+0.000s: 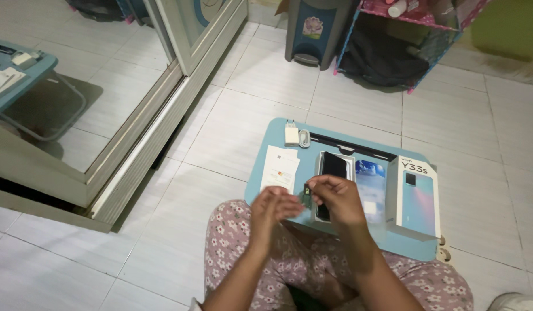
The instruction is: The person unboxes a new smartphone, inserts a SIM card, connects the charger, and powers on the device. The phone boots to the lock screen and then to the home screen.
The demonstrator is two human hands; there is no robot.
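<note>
A home room: white tiled floor (266, 75), mirrored wardrobe door (76, 86), pedal bin (312, 31).

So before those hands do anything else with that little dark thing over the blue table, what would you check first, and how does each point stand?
1. Small dark item pinched in right hand: ok.
2. Left hand close beside it, grip on it: cannot tell.
3. Phone lying flat in its tray on the blue table: ok.
4. White charger and coiled cable at the far edge, out of the hands' way: ok.
5. Phone box fully on the table: ok.
6. Paper leaflets lying flat: ok.
</note>
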